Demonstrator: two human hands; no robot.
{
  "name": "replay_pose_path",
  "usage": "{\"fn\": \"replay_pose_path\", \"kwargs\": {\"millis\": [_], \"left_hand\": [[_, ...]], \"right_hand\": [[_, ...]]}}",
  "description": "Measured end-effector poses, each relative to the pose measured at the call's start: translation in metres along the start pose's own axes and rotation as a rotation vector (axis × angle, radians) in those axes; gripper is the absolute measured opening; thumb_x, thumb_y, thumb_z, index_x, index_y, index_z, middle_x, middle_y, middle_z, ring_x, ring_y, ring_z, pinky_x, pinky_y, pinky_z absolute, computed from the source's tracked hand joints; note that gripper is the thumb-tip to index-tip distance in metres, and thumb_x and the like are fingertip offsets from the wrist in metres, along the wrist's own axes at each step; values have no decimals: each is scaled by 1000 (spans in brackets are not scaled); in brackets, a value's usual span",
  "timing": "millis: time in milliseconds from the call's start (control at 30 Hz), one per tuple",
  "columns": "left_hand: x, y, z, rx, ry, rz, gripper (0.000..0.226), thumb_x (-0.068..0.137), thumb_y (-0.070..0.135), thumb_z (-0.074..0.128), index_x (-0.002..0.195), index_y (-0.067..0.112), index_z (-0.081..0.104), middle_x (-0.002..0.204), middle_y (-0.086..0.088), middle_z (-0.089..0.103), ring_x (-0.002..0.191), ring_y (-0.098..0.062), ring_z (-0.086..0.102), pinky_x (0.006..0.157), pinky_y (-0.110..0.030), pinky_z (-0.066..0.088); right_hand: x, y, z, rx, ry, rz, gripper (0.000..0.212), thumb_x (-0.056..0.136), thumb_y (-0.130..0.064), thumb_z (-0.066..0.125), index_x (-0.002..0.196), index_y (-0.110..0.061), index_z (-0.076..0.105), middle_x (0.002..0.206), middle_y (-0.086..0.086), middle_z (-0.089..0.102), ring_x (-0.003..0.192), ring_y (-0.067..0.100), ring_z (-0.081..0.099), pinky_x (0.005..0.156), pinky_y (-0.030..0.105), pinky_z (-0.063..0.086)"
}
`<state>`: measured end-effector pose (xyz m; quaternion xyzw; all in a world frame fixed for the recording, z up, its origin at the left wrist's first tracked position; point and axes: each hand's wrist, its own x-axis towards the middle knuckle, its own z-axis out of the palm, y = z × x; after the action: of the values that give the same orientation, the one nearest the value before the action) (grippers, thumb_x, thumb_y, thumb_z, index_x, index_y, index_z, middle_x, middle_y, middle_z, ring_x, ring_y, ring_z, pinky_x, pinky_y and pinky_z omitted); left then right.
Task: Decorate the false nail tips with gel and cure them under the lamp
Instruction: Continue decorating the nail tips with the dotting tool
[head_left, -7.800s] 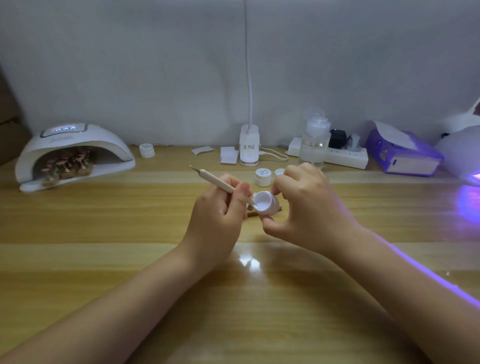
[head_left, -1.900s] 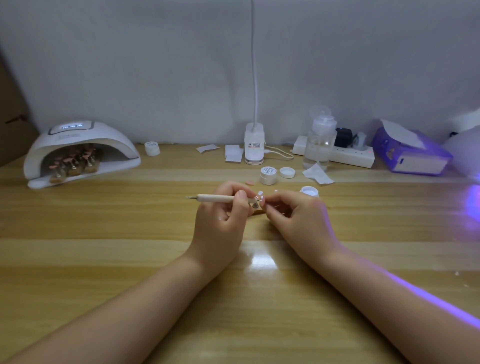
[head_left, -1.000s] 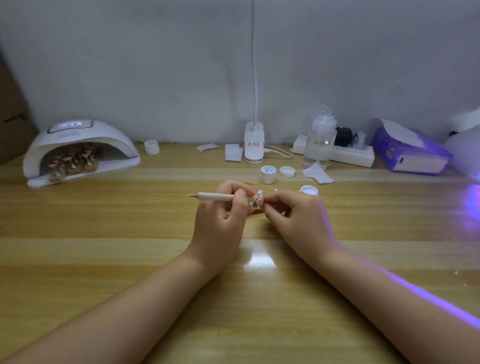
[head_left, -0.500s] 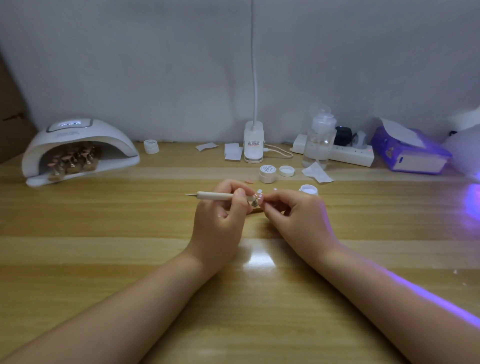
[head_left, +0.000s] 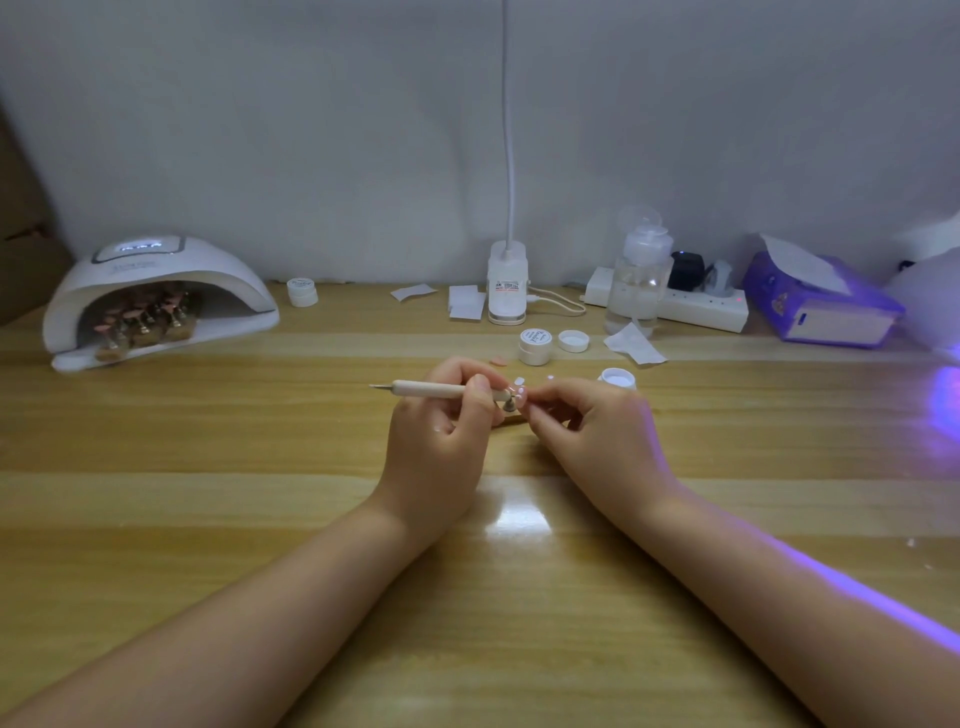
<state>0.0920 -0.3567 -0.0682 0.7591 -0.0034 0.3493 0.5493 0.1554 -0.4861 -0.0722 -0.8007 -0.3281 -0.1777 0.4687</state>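
Note:
My left hand (head_left: 441, 431) grips a cream-handled nail art pen (head_left: 431, 388) that lies level, its working end pointing right at a small false nail tip on a metal stand (head_left: 513, 399). My right hand (head_left: 587, 431) pinches that stand from the right, just above the table. An open white gel pot (head_left: 617, 378) sits just behind my right hand. The white curing lamp (head_left: 156, 296) stands at the far left, with several nail tips on stands inside its opening.
A closed gel jar (head_left: 534, 346) and a loose lid (head_left: 573, 341) sit behind my hands, with a loose pink tip (head_left: 498, 360). Along the wall stand another jar (head_left: 302, 292), a clip lamp base (head_left: 507, 288), a pump bottle (head_left: 638, 280), a power strip (head_left: 691, 306) and a purple tissue box (head_left: 821, 306).
Several seconds ago my right hand held the open gel pot while the pen dipped in it. The pot now sits on the table, and over the last second both hands hold still at the tip.

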Motion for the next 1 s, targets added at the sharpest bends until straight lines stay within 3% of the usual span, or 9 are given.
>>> {"fn": "replay_pose_path", "kwargs": {"millis": [133, 300, 433, 600, 700, 800, 1000], "left_hand": [[0, 1, 0, 1, 3, 4, 19, 87, 22, 43, 78, 24, 59, 69, 14, 65, 64, -2, 61, 63, -30, 51], [0, 2, 0, -9, 5, 14, 18, 87, 21, 44, 78, 22, 60, 67, 3, 63, 66, -18, 62, 64, -38, 51], [0, 0, 0, -6, -2, 1, 18, 88, 22, 43, 79, 22, 59, 69, 18, 65, 64, -1, 61, 66, -30, 52], [0, 1, 0, 0, 2, -5, 19, 87, 22, 43, 78, 23, 59, 68, 18, 64, 64, -1, 61, 65, -29, 51], [0, 2, 0, -7, 10, -8, 19, 87, 22, 44, 77, 23, 60, 65, 9, 63, 63, -9, 61, 65, -34, 51], [-1, 3, 0, -11, 10, 0, 19, 87, 22, 44, 78, 22, 60, 62, 6, 61, 66, -18, 61, 65, -35, 50], [0, 2, 0, -6, -5, -3, 19, 88, 23, 43, 80, 21, 59, 69, 20, 64, 65, 1, 61, 63, -23, 51]], "right_hand": [[0, 1, 1, -2, 5, -3, 9, 80, -6, 71, 86, -12, 76, 68, -15, 62, 62, -9, 54, 61, 6, 38], [0, 1, 0, -3, -3, -3, 9, 80, -7, 71, 86, -13, 76, 66, -13, 62, 61, -6, 54, 60, 7, 37], [0, 1, 1, 7, -1, 5, 9, 81, -7, 71, 86, -12, 76, 65, -16, 59, 60, -7, 54, 60, 7, 37], [-1, 2, 1, 0, 1, 1, 10, 80, -5, 71, 85, -12, 76, 65, -20, 58, 61, -8, 54, 60, 5, 37], [-1, 3, 1, 2, 4, 3, 10, 80, -6, 71, 85, -13, 76, 64, -23, 57, 61, -8, 54, 60, 5, 37], [0, 2, 1, -19, 8, -13, 8, 81, -9, 71, 85, -14, 76, 66, -15, 62, 61, -6, 54, 60, 6, 37], [0, 3, 2, -23, 10, -12, 8, 80, -9, 71, 85, -14, 76, 70, -7, 68, 61, -6, 55, 61, 7, 39]]}}
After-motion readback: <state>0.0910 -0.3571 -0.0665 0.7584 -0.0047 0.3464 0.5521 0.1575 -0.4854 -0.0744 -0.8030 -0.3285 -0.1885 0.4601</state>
